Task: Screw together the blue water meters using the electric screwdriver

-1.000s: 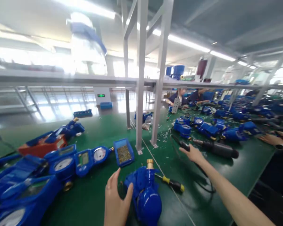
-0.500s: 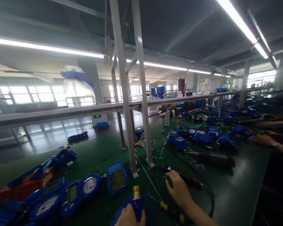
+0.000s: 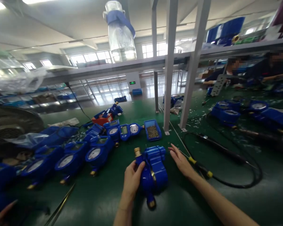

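Observation:
My left hand [image 3: 132, 177] is closed around the left side of a blue water meter [image 3: 157, 171], its thumb near the upright brass threaded end. The meter lies face down or on its side at the middle of the green bench, its dial out of sight. To its right, my right hand [image 3: 181, 160] is open with fingers stretched out, apart from the meter. Close by that hand lies a thin-shafted black tool with yellow bands [image 3: 200, 167]. Beyond the meter stands a blue tray [image 3: 159, 133] of small brass-coloured screws.
Several blue meters [image 3: 94, 153] lie to the left, with tweezers [image 3: 61, 204] in front of them. A corded black tool [image 3: 223, 149] lies to the right. Metal posts [image 3: 171, 69] carry a shelf with a glass jar [image 3: 121, 37]. Another person's hand [image 3: 6, 212] shows at lower left.
The view has swung left and down, so the bench things appear farther right. My left hand still holds the meter, now seen whole. My right hand's fingers are straighter and nearer the meter.

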Motion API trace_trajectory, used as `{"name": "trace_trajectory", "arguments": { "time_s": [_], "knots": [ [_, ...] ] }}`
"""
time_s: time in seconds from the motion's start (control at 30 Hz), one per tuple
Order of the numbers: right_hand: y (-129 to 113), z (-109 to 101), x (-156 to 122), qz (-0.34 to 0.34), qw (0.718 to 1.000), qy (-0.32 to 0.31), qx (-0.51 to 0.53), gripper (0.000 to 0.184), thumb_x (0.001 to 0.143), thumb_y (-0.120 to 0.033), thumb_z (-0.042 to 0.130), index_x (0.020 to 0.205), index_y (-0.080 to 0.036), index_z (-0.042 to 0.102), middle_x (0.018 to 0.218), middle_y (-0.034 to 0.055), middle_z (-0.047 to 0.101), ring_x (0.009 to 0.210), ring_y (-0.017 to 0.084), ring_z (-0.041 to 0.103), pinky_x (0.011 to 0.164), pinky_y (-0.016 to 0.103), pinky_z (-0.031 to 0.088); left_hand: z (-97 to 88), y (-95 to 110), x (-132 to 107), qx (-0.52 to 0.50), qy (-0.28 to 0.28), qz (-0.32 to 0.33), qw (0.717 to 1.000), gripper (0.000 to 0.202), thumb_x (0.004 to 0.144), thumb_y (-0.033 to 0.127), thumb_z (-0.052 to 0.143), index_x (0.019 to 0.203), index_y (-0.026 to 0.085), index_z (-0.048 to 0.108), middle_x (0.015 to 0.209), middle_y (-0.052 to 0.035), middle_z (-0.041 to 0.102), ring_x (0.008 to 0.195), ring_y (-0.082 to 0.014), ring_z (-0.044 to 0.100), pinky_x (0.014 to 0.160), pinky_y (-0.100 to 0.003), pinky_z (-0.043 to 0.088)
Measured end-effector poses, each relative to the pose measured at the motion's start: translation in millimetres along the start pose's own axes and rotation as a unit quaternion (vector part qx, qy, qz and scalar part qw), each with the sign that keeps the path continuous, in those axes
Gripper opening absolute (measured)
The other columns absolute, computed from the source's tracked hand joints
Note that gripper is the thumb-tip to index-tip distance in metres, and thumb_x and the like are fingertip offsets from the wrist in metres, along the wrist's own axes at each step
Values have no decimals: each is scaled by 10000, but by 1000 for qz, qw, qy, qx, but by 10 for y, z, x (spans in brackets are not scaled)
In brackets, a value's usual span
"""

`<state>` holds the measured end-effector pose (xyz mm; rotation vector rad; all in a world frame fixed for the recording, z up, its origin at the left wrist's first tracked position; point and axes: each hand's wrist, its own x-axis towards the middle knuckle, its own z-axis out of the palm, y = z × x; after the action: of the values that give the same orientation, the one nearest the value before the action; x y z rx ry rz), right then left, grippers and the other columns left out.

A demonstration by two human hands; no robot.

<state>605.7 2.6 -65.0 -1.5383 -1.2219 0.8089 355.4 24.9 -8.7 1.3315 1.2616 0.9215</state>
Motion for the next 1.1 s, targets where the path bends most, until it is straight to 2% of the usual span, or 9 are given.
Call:
{"name": "trace_trajectory", "arguments": {
  "time_s": [0.13,0.27,0.33,0.43,0.57,0.67,0.77,0.93,1.1],
  "knots": [
    [-128,434,18,-6,992,-104,74,976,897,-855,301,1592,-171,360,1606,176,424,1517,305,383,1263,528,292,-99,-275,3,-99,96,-62,988,806,665,756,767,1141,111,684,1178,-215,724,1177,-407,657,997,-463,532],
    [-270,690,-36,-31,981,-156,111,986,914,-831,348,1660,-215,159,1685,140,278,1568,264,277,1294,510,217,50,-311,-166,-3,258,-63,964,887,860,717,574,1484,99,445,1552,-269,444,1508,-394,364,1256,-524,287],
    [-357,737,-72,-58,977,-168,116,954,930,-770,429,1664,-235,135,1692,127,266,1568,265,279,1297,516,210,137,-303,-273,52,242,-24,968,984,817,709,648,1535,95,371,1598,-274,364,1536,-420,293,1274,-558,238],
    [-507,745,-134,-107,972,-178,108,882,917,-658,571,1635,-241,270,1659,120,346,1548,295,318,1298,539,205,144,-303,-372,56,211,-5,976,1037,718,672,796,1521,143,409,1562,-244,427,1488,-443,370,1249,-575,299],
    [-641,733,-196,-189,964,-173,67,715,908,-495,662,1548,-278,430,1583,100,462,1512,299,374,1284,545,255,-89,-337,-406,-105,182,-57,976,1023,735,610,812,1537,154,370,1510,-234,509,1409,-416,494,1197,-542,396],
    [-649,770,-159,-174,973,-128,80,932,856,-518,727,1615,-279,242,1609,135,391,1490,296,405,1217,533,393,-254,-369,-457,-220,187,-72,955,1014,760,576,790,1566,166,332,1487,-217,547,1378,-397,536,1183,-525,414],
    [-654,824,-71,-103,975,-164,106,1204,704,-594,828,1621,-217,145,1605,184,363,1495,328,389,1236,557,351,-302,-387,-514,-276,159,-61,946,1012,747,580,798,1563,171,362,1451,-195,592,1365,-404,548,1168,-518,433],
    [-732,753,-21,-93,978,-170,77,858,686,-523,836,1383,-194,459,1336,145,601,1208,305,622,1099,522,485,-144,-444,-511,-349,91,-59,931,903,724,538,827,1473,152,501,1378,-187,652,1364,-428,544,1214,-559,363],
    [-863,481,-60,-167,982,-18,81,717,643,-410,878,1243,-241,523,1239,91,622,1148,287,635,1035,483,520,176,-471,-434,-394,43,-67,916,845,719,515,844,1423,153,548,1316,-174,686,1363,-415,548,1224,-545,352]
  ]
}}
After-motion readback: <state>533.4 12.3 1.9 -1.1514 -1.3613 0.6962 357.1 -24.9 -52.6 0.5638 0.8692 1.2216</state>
